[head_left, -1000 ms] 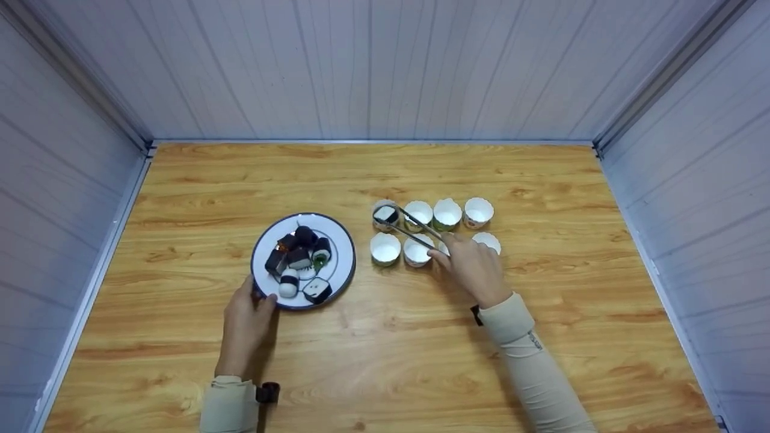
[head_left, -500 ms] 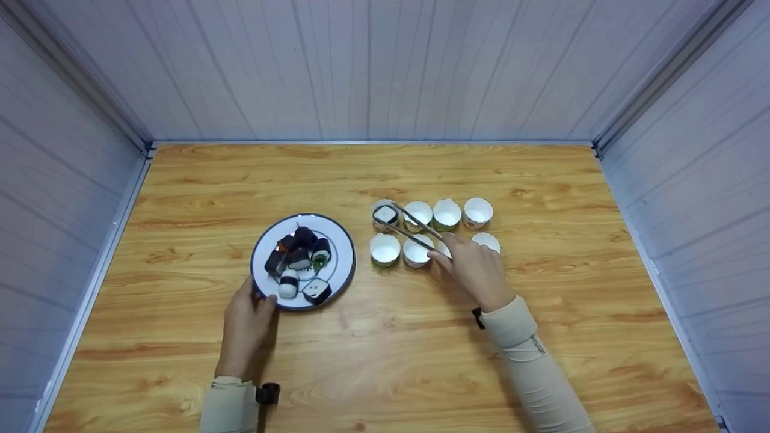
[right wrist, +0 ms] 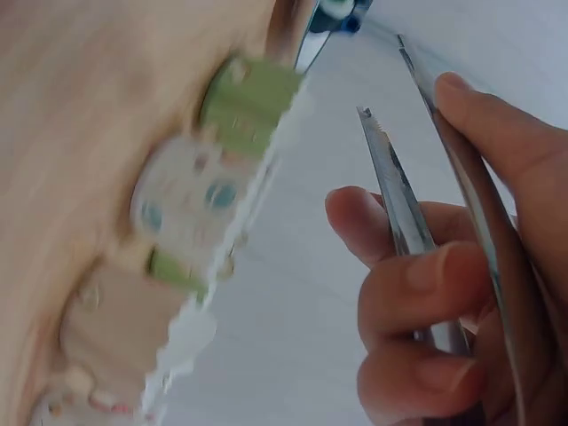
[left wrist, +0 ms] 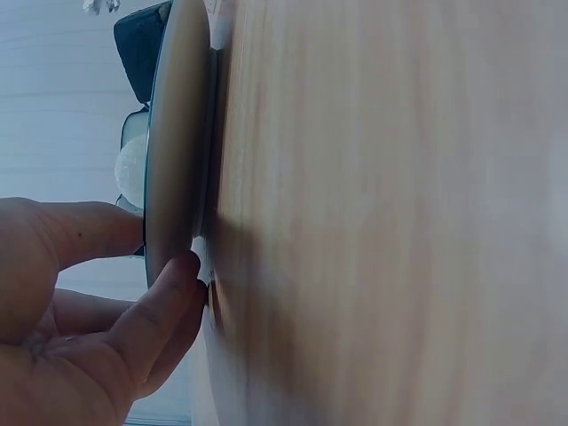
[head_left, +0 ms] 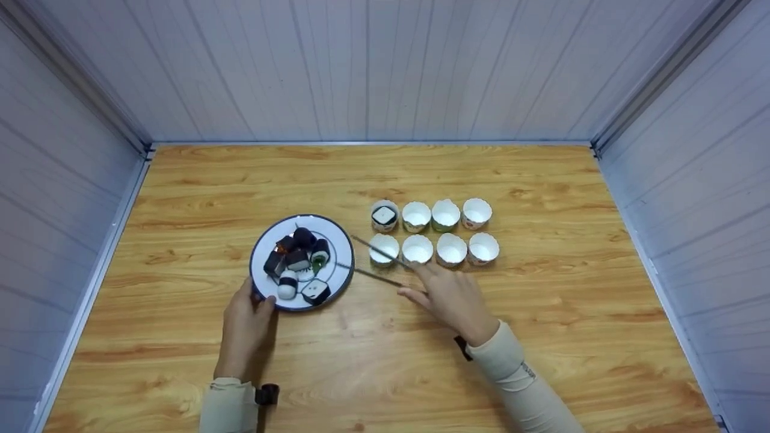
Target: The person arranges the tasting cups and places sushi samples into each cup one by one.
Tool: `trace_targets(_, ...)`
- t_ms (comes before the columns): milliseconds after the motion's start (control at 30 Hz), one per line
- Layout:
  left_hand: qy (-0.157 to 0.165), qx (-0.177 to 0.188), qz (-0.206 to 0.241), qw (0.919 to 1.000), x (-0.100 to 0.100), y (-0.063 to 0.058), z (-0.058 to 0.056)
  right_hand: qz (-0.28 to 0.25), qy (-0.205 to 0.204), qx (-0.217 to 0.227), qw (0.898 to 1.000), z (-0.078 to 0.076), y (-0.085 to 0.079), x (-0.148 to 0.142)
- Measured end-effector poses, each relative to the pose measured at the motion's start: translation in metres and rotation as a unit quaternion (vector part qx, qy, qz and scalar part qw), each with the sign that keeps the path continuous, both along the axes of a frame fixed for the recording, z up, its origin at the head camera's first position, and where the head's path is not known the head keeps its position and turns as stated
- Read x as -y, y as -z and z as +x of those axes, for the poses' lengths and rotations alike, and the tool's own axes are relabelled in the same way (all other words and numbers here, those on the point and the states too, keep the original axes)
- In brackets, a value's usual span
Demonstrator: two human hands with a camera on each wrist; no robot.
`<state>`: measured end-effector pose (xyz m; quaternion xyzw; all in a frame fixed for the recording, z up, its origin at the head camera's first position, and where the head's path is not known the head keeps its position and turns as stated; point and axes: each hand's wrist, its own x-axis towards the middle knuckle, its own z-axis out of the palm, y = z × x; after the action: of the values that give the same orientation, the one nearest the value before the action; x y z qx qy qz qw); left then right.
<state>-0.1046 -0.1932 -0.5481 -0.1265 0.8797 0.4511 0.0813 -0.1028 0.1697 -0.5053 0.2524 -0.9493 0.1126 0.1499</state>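
Note:
My left hand (head_left: 246, 322) grips the near left rim of a white, blue-edged plate (head_left: 341, 246), thumb on top and fingers beneath. Several black-and-white sushi pieces (head_left: 297, 260) lie on that plate, one with a green part and one with orange. In my right hand (head_left: 452, 299) are long metal tweezers (right wrist: 401, 200), their arms spread and nothing between them. The tips point left, one overlapping the plate's right side in the head view. One square sushi piece (head_left: 384, 214) sits inside the back-left paper cup (head_left: 385, 228).
Other white-lined paper cups (head_left: 477, 214) stand in two rows to the right of the plate, with printed outsides (right wrist: 182, 191). The wooden table (head_left: 385, 373) is bounded by pale panel walls (head_left: 373, 72) at the back and sides.
The tweezers have spread and left the sushi piece in the back-left cup. My right hand has moved left and nearer, bringing the tips to the plate. My left hand stays put.

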Motion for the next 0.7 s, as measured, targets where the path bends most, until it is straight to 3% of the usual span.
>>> trace_targets(333,0.005,0.019,-0.012,0.9997,0.0,0.001,-0.002,0.009,-0.05,0.054,0.997,0.017,0.014,0.026)
trace_targets(700,0.01,0.006,-0.013,0.9998,0.0,0.0,-0.001,0.057,-0.043,0.073,0.995,0.021,0.024,0.042)
